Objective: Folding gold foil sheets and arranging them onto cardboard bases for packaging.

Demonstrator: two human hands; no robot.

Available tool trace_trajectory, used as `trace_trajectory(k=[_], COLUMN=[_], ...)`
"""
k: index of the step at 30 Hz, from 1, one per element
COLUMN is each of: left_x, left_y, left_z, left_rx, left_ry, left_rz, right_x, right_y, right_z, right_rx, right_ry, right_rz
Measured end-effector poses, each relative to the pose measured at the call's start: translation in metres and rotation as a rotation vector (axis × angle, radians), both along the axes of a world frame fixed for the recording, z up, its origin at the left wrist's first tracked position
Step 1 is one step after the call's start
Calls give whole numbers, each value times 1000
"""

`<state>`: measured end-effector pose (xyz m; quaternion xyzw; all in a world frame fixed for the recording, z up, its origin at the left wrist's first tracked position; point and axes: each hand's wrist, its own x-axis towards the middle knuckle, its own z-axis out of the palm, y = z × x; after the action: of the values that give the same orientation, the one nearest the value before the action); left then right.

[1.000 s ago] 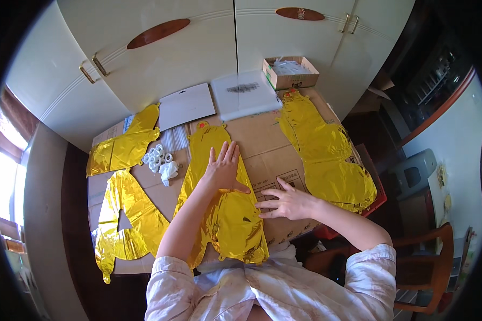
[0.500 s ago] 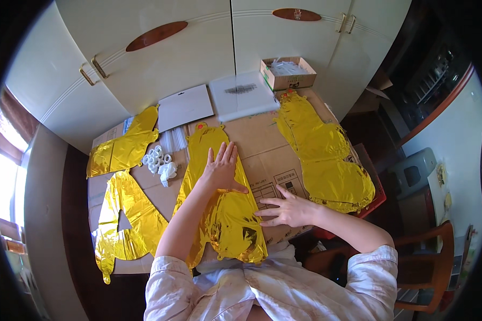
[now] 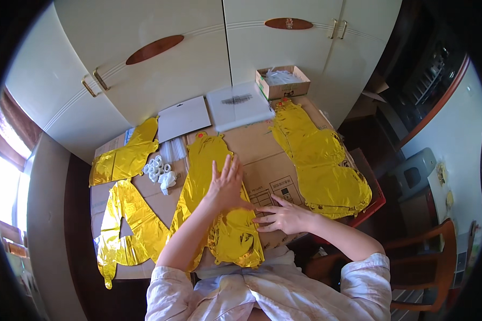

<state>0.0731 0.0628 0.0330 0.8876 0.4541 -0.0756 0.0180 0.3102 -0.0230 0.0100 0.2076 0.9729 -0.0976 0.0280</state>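
A flat golden foil balloon lies lengthwise in front of me, its near end creased and reaching the table's front edge. My left hand rests palm down on its middle, fingers spread. At the balloon's right edge is my right hand, fingers apart, its fingertips at the foil and the hand over the cardboard. To the left lies an A-shaped gold foil balloon, with another gold foil piece beyond it. Several stacked gold foil balloons appear to lie on the right.
Small white rings sit beside clear thin strips. Behind are a white card sheet, a clear plastic bag stack and a small carton of white pieces. Cardboard covers the table. A wooden chair stands at right.
The view has tilted slightly, so the table sits lower in the picture. My left hand has slid a little toward me over the foil, its thumb now closer to my right hand's fingers.
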Motion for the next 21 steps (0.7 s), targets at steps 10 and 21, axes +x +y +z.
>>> trace_trajectory(k=[10,21], left_x=[-11,-9], left_y=[20,59], left_z=[-23,-15], left_rx=[-21,-52], left_ry=[-78,-30], left_rz=[30,127], right_x=[-2,-2], right_y=[-5,-9], right_z=[0,1], right_rx=[-55,-25], right_ry=[53,87], right_rz=[-47,-58])
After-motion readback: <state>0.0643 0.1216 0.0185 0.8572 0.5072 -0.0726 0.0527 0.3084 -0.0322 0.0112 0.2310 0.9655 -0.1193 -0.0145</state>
